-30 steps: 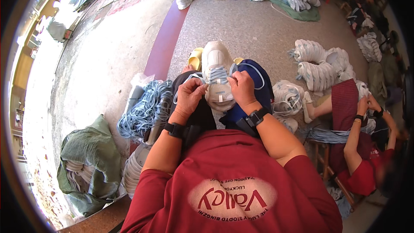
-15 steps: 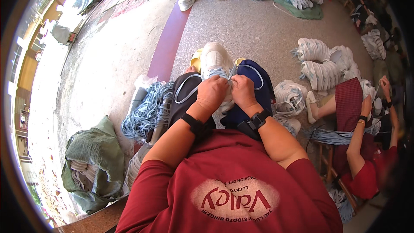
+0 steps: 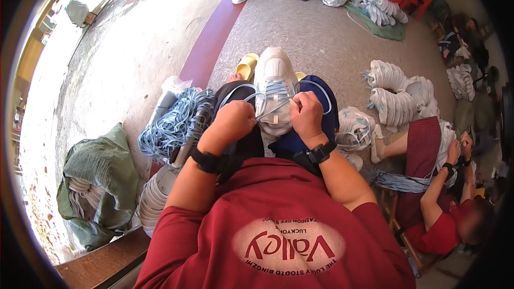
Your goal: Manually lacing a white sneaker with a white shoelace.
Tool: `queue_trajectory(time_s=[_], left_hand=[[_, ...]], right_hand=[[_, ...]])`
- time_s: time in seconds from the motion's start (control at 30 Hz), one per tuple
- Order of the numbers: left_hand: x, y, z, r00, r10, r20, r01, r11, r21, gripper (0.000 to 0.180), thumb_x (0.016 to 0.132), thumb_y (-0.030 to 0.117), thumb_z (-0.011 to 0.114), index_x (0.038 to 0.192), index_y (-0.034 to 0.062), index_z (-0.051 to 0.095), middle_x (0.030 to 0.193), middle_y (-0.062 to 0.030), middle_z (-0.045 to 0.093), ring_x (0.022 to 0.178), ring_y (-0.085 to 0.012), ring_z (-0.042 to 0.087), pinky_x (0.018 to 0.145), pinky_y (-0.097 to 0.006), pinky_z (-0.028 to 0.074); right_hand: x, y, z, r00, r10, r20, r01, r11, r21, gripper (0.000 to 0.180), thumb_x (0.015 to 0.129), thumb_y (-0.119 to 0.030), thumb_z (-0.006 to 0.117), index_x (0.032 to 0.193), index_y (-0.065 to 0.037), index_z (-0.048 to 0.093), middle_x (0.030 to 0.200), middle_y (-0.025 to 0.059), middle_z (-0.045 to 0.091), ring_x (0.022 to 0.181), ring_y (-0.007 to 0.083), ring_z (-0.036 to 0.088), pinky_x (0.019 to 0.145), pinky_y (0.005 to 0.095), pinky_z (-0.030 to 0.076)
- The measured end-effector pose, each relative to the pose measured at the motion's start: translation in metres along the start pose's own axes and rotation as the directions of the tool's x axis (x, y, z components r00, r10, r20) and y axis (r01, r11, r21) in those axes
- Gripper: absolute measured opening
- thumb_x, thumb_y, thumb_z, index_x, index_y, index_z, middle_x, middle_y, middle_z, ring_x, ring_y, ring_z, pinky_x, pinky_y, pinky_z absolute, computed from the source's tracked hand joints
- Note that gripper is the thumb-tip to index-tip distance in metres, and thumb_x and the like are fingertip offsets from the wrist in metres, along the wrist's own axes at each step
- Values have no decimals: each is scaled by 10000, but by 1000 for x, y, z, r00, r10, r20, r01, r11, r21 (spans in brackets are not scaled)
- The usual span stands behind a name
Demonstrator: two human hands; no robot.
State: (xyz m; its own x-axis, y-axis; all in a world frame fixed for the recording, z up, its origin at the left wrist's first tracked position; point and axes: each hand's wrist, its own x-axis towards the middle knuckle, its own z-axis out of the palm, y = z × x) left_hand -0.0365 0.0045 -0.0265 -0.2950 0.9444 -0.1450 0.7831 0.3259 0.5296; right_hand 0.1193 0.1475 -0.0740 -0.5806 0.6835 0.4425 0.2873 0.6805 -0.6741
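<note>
Blue lace (image 3: 267, 108) between fisted hands (image 3: 235, 120)

L hand (image 3: 234, 120): 1 s ago open-ish, fingers up at the lace ends near shoe's 7 o'clock; now closed in a fist, knuckles up, pulled off the shoe toward 8 o'clock.
R hand (image 3: 307, 113): was pinching lace over the tongue; now fisted at shoe's 4 o'clock, drawn slightly back to the body.
Lace (image 3: 266, 101): earlier short loops bunched btwn the hands; now stretched out, one strand arcing to 9 o'clock, another looping wide to 3 o'clock.
White shoe (image 3: 274, 88): more of upper shows now, hands no longer covering its lower part.
Hands' gap: 0.5 s ago touching; now apart.
</note>
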Motion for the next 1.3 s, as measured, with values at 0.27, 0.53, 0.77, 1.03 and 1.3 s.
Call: queue_trajectory(time_s=[0.27, 0.53, 0.77, 1.03, 1.3], left_hand=[[-8, -51, 5, 972, -236, 4, 39, 147, -988, 103, 840, 124, 646, 762, 79, 596, 629, 34, 536, 506, -33, 434, 471, -158, 325], [24, -32, 34, 943, -301, -142, -69, 240, -968, 78, 769, -42, 634, 811, 10, 593, 691, -13, 590, 582, -66, 552, 527, -193, 463], [49, -26, 52, 902, -338, -268, -71, 496, -865, 100, 735, -63, 638, 781, -5, 571, 647, -16, 576, 560, -65, 540, 500, -205, 444], [43, -16, 40, 865, -255, -433, 35, 890, -455, 106, 703, 73, 675, 732, 0, 603, 665, -149, 608, 621, -263, 596, 594, -359, 473], [33, -6, 45, 884, -181, -431, 53, 955, -291, 138, 726, 148, 642, 713, 12, 619, 689, -181, 618, 682, -337, 613, 642, -411, 479]], right_hand=[[8, -34, 16, 891, -360, 275, 388, 920, -52, 48, 742, -82, 618, 780, -51, 619, 763, 112, 566, 748, 299, 555, 665, 379, 444], [8, -35, 24, 904, -260, 338, 312, 944, -109, 211, 700, -18, 643, 910, -10, 638, 810, 134, 565, 757, 308, 568, 694, 373, 460], [10, -33, 23, 921, -226, 317, 261, 963, -72, 265, 683, 17, 646, 948, 1, 644, 814, 141, 559, 769, 302, 581, 697, 364, 473], [13, -24, 22, 911, -263, 318, 281, 960, -12, 220, 746, 41, 576, 947, -1, 655, 816, 145, 575, 770, 304, 591, 689, 360, 472], [10, -26, 25, 924, -225, 310, 244, 970, -22, 179, 771, 6, 579, 932, -10, 656, 811, 138, 580, 764, 301, 590, 673, 357, 470]])
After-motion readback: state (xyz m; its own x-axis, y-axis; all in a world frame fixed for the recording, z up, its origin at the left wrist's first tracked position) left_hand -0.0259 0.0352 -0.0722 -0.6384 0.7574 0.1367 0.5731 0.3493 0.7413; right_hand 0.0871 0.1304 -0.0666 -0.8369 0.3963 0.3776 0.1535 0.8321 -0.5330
